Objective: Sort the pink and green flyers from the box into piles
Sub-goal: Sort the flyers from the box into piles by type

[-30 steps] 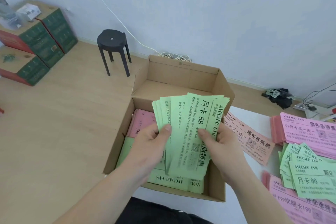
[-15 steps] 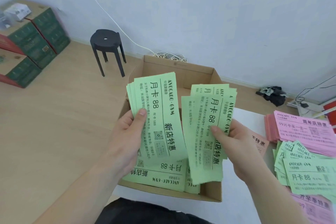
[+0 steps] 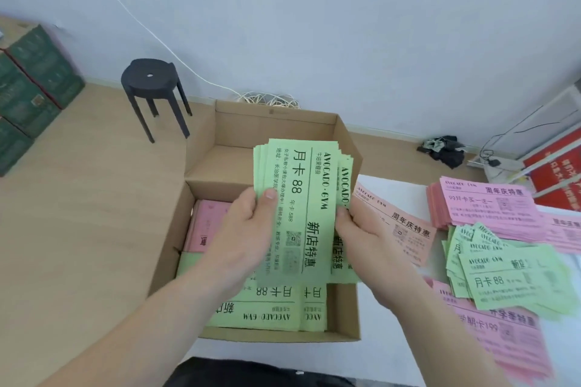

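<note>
A stack of green flyers [image 3: 301, 198] is held upright over the open cardboard box [image 3: 276, 126]. My left hand [image 3: 245, 229] grips its left edge with the thumb on the front. My right hand [image 3: 367, 236] holds its right edge, where a few more green flyers fan out behind. Inside the box lie green flyers [image 3: 267, 308] at the near end and pink flyers [image 3: 204, 223] further back. On the white table [image 3: 393, 195] to the right lie a single pink flyer [image 3: 402, 229], a pink pile [image 3: 484, 207], a loose green pile [image 3: 509, 276] and more pink flyers [image 3: 503, 339].
A black stool [image 3: 151, 85] stands on the wooden floor behind the box on the left. Green and red cartons [image 3: 31, 88] are stacked at the far left. A coil of white cable [image 3: 267, 99] lies by the wall. Dark cloth [image 3: 443, 148] and red boards [image 3: 556, 179] sit at the right.
Half a second ago my hands held two separate green bundles apart. Now the bundles are brought together into one stack, the left bundle in front, held slightly higher over the box.
</note>
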`<move>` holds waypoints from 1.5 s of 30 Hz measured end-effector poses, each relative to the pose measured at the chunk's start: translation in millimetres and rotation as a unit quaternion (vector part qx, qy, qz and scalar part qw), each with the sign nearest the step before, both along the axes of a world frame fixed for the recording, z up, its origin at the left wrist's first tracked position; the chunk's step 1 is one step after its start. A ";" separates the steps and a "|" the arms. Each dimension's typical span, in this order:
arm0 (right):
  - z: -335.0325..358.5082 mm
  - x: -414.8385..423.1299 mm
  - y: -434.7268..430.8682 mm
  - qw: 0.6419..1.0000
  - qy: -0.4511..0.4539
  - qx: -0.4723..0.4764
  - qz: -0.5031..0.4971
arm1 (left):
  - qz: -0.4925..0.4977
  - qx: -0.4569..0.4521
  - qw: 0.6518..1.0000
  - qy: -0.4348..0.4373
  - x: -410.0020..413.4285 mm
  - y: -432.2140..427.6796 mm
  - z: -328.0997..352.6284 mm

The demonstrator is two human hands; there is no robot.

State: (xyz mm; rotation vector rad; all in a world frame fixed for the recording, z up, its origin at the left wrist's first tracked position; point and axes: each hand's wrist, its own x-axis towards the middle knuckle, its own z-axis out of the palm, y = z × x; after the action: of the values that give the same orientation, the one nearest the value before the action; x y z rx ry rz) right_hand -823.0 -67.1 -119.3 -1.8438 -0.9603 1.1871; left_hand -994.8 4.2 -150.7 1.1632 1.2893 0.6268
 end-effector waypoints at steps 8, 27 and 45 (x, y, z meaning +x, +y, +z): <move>15.0 27.8 -45.2 0.996 0.013 0.059 -0.060 | -0.049 0.051 0.997 0.007 87.2 -42.6 10.9; -15.1 201.4 -125.3 0.820 -0.482 -0.134 0.278 | -0.411 0.246 0.859 0.178 179.3 -86.7 -32.4; -76.8 234.4 -204.1 0.971 -0.219 -0.093 -0.027 | -0.512 0.193 0.769 0.331 203.4 -109.7 -53.1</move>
State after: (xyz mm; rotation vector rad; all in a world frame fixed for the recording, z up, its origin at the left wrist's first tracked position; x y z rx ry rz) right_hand -588.6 -271.2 -196.1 -2.3281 -1.0523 0.8761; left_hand -791.5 -105.5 -203.8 2.3054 0.8372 -0.4184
